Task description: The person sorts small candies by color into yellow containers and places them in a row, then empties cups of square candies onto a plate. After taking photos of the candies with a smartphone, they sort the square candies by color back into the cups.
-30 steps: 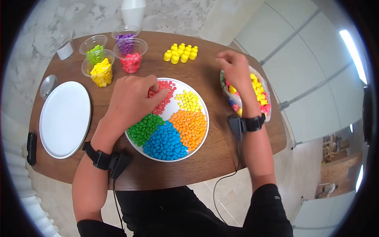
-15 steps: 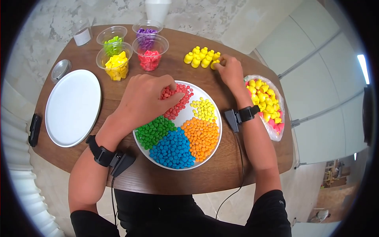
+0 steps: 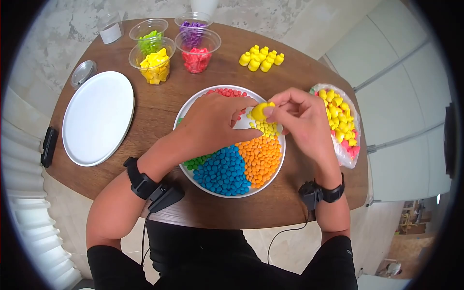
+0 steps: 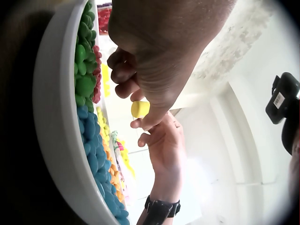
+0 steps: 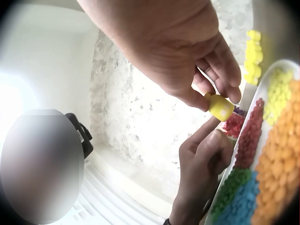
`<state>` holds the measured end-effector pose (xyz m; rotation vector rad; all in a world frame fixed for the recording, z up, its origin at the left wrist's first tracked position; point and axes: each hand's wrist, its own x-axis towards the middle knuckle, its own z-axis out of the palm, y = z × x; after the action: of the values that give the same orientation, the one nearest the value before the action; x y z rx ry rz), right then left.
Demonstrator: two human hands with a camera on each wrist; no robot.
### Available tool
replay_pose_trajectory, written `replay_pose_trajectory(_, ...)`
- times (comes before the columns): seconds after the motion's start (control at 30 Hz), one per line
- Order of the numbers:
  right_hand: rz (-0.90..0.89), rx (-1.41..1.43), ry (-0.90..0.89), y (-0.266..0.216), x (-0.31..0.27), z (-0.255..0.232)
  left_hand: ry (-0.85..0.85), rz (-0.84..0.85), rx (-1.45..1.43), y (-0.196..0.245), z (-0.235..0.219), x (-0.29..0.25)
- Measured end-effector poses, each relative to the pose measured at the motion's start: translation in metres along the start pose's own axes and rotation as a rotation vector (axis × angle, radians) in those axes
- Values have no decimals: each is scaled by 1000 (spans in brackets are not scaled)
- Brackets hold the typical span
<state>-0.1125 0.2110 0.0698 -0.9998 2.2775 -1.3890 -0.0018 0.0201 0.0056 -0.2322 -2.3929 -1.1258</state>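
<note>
In the head view, my right hand [image 3: 307,123] pinches a yellow bottle-shaped piece [image 3: 261,112] above a round white plate [image 3: 223,195] of candies sorted by colour. Beside the piece is my left hand [image 3: 208,121], thumb and forefinger spread apart, over the plate's red and green sections. The left wrist view shows the piece [image 4: 139,109] close to the thumb of my left hand [image 4: 154,61]. Seen from the right wrist, the piece [image 5: 220,108] is tilted between right thumb and fingers, with a left finger just below; whether it touches is unclear.
Several yellow pieces [image 3: 261,59] stand grouped at the back. A clear bag [image 3: 342,121] of yellow and pink pieces lies right. Back left are cups of green, purple, yellow stars [image 3: 155,66] and red pieces [image 3: 196,60]. An empty oval plate [image 3: 98,118] lies left, near a metal lid [image 3: 84,72].
My right hand went from the bag to the yellow group, then came back over the plate with a yellow piece. My left hand moved from the red candies rightward, towards that piece.
</note>
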Motion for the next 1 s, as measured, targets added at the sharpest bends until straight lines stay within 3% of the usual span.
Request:
replay_pose_trajectory(0.17,-88,0,24,4,-27,17,-28,79,122,4,4,-4)
replay_pose_trajectory(0.27,-27,7,35,3,-33,17,-25,89,82,5,6,-4)
replay_pose_trajectory(0.47,28,309,17,10,-28,11,-163,-96,-46,17,-2,1)
replay_pose_trajectory(0.53,47,381,7,13,-26,8,-198,-230,-135,21,-2,2)
replay_pose_trajectory(0.83,106,448,15,18,-24,6,-192,-323,-190,22,-3,3)
replay_pose_trajectory(1.0,21,404,213,21,-24,5,-120,-348,-344,7,-8,6)
